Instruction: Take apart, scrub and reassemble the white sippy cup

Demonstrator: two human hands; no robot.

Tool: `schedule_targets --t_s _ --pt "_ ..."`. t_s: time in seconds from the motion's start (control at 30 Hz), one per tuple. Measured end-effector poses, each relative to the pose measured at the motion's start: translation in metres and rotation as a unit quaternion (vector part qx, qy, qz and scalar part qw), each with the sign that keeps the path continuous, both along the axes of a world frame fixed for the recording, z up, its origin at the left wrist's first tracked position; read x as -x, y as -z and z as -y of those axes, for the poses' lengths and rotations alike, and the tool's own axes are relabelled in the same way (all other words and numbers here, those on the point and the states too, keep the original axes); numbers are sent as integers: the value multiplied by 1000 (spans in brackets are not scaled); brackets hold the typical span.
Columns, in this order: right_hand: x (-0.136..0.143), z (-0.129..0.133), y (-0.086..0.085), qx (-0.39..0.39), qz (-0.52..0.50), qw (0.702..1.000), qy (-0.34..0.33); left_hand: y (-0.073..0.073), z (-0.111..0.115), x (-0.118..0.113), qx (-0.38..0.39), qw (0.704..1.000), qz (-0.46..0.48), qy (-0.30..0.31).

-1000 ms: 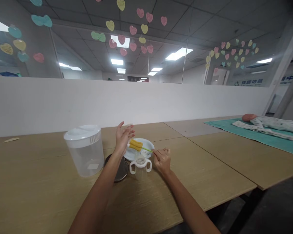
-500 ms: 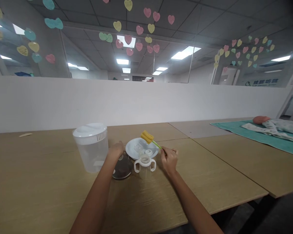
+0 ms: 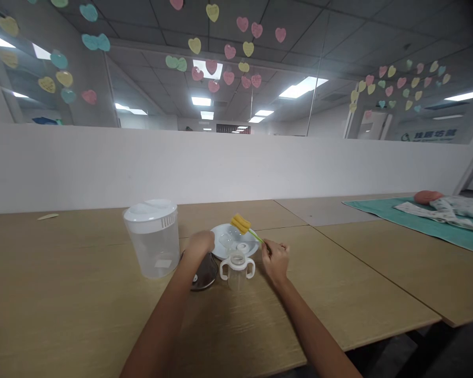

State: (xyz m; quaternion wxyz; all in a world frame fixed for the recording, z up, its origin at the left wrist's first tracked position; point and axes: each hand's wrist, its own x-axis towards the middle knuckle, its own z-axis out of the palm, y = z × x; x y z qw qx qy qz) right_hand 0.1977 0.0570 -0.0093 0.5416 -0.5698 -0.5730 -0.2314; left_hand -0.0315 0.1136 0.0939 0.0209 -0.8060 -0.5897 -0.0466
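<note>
My right hand is closed on the green handle of a brush whose yellow sponge head is over the far part of a white plate. My left hand is blurred at the plate's left edge, above a dark round lid; its fingers are too smeared to read. In front of the plate a clear bottle with two white handles stands upright, its mouth uncovered. A white ring and a clear cap lie on the plate.
A tall translucent container with a white lid stands left of my left hand. At the far right, a teal cloth carries patterned fabric and a reddish round object. A white wall runs behind the table.
My left hand has moved right and slightly closer to the plate, from over the dark lid. The view has shifted a little; my right hand still holds the brush.
</note>
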Motion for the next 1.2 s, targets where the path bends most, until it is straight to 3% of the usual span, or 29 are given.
schedule_targets --t_s 0.23,0.53,0.67,0.8,0.9,1.0,1.07,1.2 --pt "-1 -1 2 11 -9 1000 12 15 8 -44 -55 996 28 60" --pt "3 0 -2 17 -13 1000 -4 33 -12 -45 -43 996 61 39" --pt "2 -1 -2 16 -13 1000 -4 26 -11 -42 -70 992 95 31" --pt "2 0 -3 15 -10 1000 1 5 -6 -38 -102 981 149 66" --pt "2 3 -5 -4 -2 1000 -9 -11 0 -39 -143 947 261 118" --pt "3 7 -9 -39 2 999 -19 -20 7 -41 -223 876 401 151" --pt "3 10 -11 -56 6 998 -23 -23 11 -43 -265 841 447 150" --pt "4 14 -14 -68 25 996 -50 -27 13 -40 -251 802 525 136"
